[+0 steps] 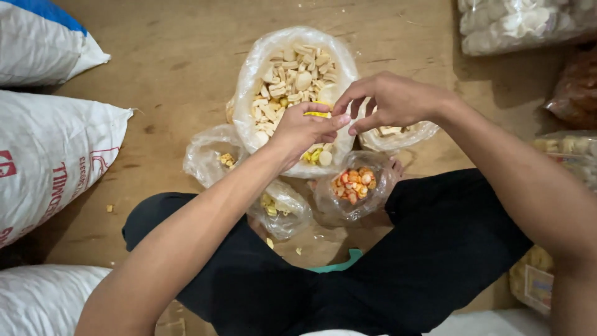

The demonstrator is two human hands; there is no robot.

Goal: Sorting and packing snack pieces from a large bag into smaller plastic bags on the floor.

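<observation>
Hands meet over large clear plastic bag of pale crackers (292,74). Left hand (305,129) pinches small flat yellow cracker piece (317,114), long axis crosswise; right hand (392,99), fingertips narrowed, touches its right end, equally near.

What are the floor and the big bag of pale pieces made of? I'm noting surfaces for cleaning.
The floor looks like bare brown wood or board, matt, with scuffs and stains. The big bag looks like thin clear plastic film: glossy, crinkled, its contents showing through.

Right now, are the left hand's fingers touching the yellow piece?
Touching. The head view shows the left hand pinching the yellow piece between its fingers, no gap visible.
</observation>
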